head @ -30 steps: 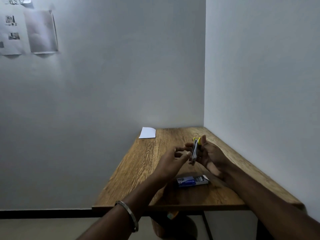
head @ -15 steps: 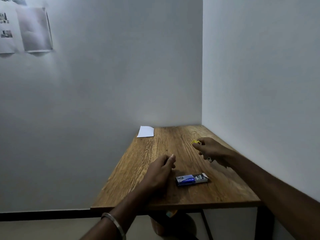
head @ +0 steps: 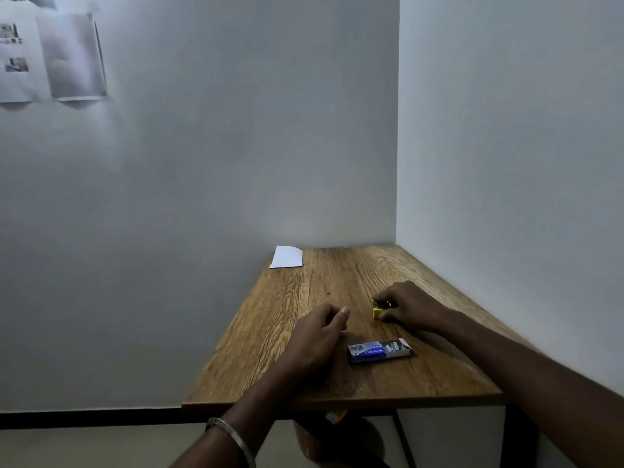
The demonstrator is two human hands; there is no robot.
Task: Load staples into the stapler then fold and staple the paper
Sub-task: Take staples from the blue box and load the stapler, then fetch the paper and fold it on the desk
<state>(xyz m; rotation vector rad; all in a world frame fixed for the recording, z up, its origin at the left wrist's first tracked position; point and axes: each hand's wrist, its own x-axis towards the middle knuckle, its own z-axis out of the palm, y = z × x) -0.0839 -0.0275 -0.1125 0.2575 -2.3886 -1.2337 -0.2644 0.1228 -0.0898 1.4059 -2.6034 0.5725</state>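
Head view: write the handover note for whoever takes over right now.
Right hand: closed on the small yellow stapler, down on the wooden table.
Left hand: empty, loosely curled, resting on the table.
Blue staple box: slid open, staples showing, at the near edge between the hands.
White paper sheet: far left corner, flat, untouched.
Done: loading cannot be confirmed here.
Left: fetch, fold, staple the paper.
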